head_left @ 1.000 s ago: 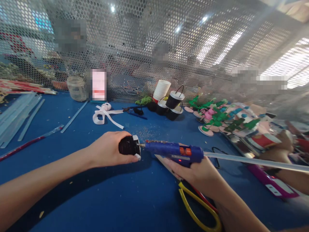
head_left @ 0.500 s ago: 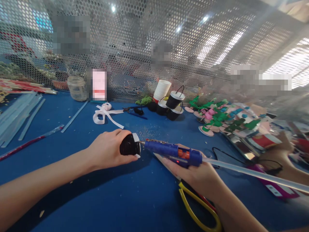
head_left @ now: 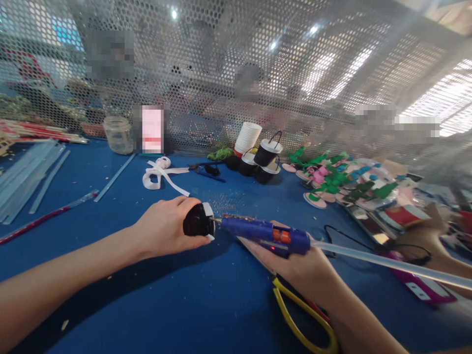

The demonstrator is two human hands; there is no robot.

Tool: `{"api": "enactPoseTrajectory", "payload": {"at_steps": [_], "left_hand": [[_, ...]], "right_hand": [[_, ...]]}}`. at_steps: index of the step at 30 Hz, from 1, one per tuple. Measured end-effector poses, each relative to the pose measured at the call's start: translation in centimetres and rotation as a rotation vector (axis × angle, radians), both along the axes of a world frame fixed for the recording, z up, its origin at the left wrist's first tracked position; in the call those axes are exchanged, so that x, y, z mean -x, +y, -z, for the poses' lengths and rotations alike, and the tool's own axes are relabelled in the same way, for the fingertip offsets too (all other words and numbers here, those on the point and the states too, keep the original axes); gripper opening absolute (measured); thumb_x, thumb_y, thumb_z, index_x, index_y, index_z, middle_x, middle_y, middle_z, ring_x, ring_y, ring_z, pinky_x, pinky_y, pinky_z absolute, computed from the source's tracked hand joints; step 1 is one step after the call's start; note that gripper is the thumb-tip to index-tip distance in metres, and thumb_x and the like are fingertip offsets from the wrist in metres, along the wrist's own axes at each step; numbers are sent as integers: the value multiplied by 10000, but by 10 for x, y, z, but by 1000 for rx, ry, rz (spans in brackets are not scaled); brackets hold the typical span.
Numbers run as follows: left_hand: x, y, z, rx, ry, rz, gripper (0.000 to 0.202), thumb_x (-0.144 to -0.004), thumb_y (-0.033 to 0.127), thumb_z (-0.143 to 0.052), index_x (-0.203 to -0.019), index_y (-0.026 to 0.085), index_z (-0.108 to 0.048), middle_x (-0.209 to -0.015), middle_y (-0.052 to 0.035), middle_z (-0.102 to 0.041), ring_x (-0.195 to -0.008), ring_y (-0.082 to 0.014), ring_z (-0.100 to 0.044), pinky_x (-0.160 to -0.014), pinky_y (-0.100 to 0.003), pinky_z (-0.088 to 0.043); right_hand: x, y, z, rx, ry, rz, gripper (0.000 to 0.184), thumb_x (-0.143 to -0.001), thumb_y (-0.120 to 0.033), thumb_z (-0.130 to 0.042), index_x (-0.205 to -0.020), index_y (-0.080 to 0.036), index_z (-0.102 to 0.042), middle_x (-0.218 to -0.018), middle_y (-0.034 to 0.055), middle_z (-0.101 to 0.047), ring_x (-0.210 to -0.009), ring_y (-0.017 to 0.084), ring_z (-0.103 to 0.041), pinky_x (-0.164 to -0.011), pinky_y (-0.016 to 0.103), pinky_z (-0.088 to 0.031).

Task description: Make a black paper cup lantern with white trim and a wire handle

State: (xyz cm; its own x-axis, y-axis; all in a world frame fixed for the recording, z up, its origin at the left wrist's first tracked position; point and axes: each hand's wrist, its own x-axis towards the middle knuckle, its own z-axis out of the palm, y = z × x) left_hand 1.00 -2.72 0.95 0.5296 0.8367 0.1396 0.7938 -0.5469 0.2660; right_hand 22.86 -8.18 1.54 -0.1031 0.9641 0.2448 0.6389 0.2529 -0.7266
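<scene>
My left hand [head_left: 165,227] is wrapped round a small black cup with a white rim [head_left: 198,221], held on its side just above the blue table [head_left: 147,295]. My right hand [head_left: 306,268] grips a blue hot glue gun [head_left: 269,232] with an orange trigger. Its nozzle points left and touches the cup's rim. A long clear glue stick [head_left: 387,263] juts out of the gun's back toward the right.
Yellow-handled scissors [head_left: 306,314] lie under my right wrist. Black cups with wire handles [head_left: 263,157] and a white cup stack [head_left: 247,137] stand at the mesh wall, beside white ribbon [head_left: 158,174] and a jar [head_left: 118,133]. Glue sticks [head_left: 25,172] lie left; coloured craft pieces [head_left: 350,184] fill the right.
Hardly anything differs: the glue gun's rear dipped slightly and its nozzle stays at the cup's rim. My left hand holds the cup in the same place.
</scene>
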Motion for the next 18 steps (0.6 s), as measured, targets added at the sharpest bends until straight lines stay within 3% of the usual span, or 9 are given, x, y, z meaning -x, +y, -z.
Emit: {"api": "enactPoseTrajectory", "payload": {"at_steps": [12, 18], "left_hand": [[0, 2, -4, 124, -116, 17, 524, -624, 552, -538, -975, 165, -574, -902, -72, -632, -802, -230, -586, -680, -314, -431], [1, 5, -8, 276, -180, -15, 526, -592, 586, -549, -923, 180, -595, -797, -36, -649, -700, -195, -589, -588, -270, -411]], "right_hand": [[1, -1, -2, 20, -9, -5, 103, -672, -247, -575, -600, -189, -622, -500, 3, -601, -435, 135, -526, -384, 231, -430], [1, -2, -2, -4, 8, -24, 101, -672, -244, -573, -593, -210, -626, -468, -4, -581, -409, 133, -505, -347, 232, -406]]}}
